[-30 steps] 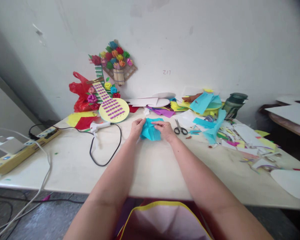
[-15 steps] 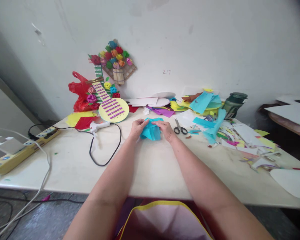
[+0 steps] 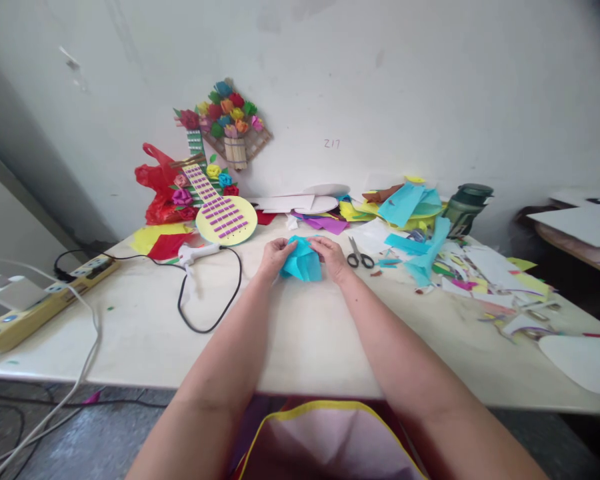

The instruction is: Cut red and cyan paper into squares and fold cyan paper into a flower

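A creased piece of blue crepe paper (image 3: pixel 303 264) is held between my two hands above the middle of the table. My left hand (image 3: pixel 277 257) pinches its left upper edge between thumb and fingers. On the other side, my right hand (image 3: pixel 330 255) grips the paper's upper right edge, with the fingertips partly hidden behind the folds. Black-handled scissors (image 3: pixel 360 257) lie just right of my right hand. To the left of my hands rests a white glue gun (image 3: pixel 199 253) with its black cord looped on the table.
Paper scraps (image 3: pixel 480 273) and blue strips cover the right side, near a dark green bottle (image 3: pixel 467 210). A yellow paper guitar (image 3: pixel 227 220) leans at the back by paper flowers and a red plastic bag (image 3: pixel 155 177). A yellow power strip (image 3: pixel 45 310) lies at the left edge.
My right fingers have shifted slightly on the upper edge of the blue paper, and its folds have changed a little. My left hand stays on its side.
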{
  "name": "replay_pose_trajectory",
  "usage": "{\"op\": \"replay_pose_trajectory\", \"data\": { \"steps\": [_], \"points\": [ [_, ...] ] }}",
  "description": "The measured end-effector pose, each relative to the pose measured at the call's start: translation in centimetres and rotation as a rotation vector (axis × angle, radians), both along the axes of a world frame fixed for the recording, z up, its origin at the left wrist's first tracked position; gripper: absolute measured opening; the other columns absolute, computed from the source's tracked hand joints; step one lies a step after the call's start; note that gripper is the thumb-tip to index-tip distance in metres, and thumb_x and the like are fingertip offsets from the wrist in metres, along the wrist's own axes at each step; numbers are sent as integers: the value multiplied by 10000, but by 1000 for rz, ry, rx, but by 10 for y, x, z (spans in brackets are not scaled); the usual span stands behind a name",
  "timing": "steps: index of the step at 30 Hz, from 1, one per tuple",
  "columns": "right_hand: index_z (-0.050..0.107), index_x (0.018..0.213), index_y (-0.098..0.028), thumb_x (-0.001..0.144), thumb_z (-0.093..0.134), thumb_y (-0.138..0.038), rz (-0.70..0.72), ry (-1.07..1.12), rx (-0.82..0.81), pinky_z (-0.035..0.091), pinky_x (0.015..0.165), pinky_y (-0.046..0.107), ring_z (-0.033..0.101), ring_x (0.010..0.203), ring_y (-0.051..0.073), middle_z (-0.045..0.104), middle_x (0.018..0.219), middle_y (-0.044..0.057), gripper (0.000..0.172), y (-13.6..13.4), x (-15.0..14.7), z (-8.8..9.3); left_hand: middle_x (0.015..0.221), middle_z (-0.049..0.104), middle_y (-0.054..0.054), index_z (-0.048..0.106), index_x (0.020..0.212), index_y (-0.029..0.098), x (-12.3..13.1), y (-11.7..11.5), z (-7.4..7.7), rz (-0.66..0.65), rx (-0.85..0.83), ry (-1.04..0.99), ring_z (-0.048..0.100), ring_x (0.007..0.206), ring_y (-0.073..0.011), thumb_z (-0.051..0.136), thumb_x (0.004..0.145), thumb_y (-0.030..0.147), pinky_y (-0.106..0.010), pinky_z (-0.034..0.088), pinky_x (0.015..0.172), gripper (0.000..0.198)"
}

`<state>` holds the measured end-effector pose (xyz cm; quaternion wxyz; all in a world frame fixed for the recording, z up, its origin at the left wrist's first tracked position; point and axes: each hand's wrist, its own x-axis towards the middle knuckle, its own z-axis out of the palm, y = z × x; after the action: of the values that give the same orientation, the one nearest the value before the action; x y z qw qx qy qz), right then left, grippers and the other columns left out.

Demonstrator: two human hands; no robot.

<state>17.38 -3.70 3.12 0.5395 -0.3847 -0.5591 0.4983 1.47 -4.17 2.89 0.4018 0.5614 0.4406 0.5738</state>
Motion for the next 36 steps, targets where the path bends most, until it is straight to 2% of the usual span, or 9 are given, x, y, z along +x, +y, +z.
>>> {"op": "replay_pose_trajectory", "data": {
  "steps": [3, 6, 10, 13, 21, 29, 36],
  "points": [
    [656, 855, -182, 622, 614, -483, -16, 13, -70, 371, 529, 237, 523, 619, 132, 594, 661, -2, 383, 3, 0, -3, 511, 422, 46, 512, 601, 147, 1, -3, 3, -13, 2, 22, 359, 462, -61, 674, 592, 488, -198, 278, 426, 377],
    [623, 713, -163, 622, 610, -534, 7, -32, -95, 325, 472, 229, 453, 533, 107, 507, 561, -21, 383, 4, 0, -4, 513, 422, 44, 518, 612, 145, 1, -5, 4, -26, 0, 52, 355, 463, -61, 666, 603, 496, -196, 268, 422, 382],
    [441, 498, -182, 594, 636, -553, 24, -84, -59, 271, 437, 231, 347, 460, 79, 351, 455, -57, 430, 2, 1, -4, 495, 393, 48, 509, 609, 143, 2, -7, 6, -25, -4, 112, 324, 450, -55, 653, 617, 509, -194, 243, 409, 393],
    [353, 455, -196, 575, 657, -537, 18, -117, -14, 252, 432, 234, 309, 445, 72, 299, 434, -68, 472, 2, 1, -3, 492, 392, 47, 509, 607, 140, 2, -9, 7, -32, -11, 128, 319, 447, -53, 653, 612, 523, -193, 241, 404, 409],
    [557, 566, -157, 528, 694, -469, 2, -174, -25, 289, 482, 238, 368, 490, 83, 431, 491, -52, 343, 2, 1, -3, 466, 376, 59, 512, 588, 135, 5, -10, 10, -30, -31, 96, 296, 422, -41, 681, 579, 521, -191, 221, 394, 421],
    [534, 535, -161, 555, 665, -460, -33, -182, 34, 277, 504, 242, 355, 504, 84, 412, 488, -57, 327, 8, 1, -9, 472, 366, 62, 481, 593, 143, 6, -12, 12, -76, -69, 93, 294, 418, -39, 686, 587, 510, -186, 223, 387, 420],
    [544, 539, -158, 549, 673, -426, -40, -153, 8, 284, 511, 240, 348, 506, 81, 413, 480, -61, 298, 9, 1, -10, 468, 335, 62, 465, 577, 147, 2, -9, 8, -116, -81, 141, 281, 415, -40, 666, 606, 525, -193, 199, 387, 429]
  ]
}}
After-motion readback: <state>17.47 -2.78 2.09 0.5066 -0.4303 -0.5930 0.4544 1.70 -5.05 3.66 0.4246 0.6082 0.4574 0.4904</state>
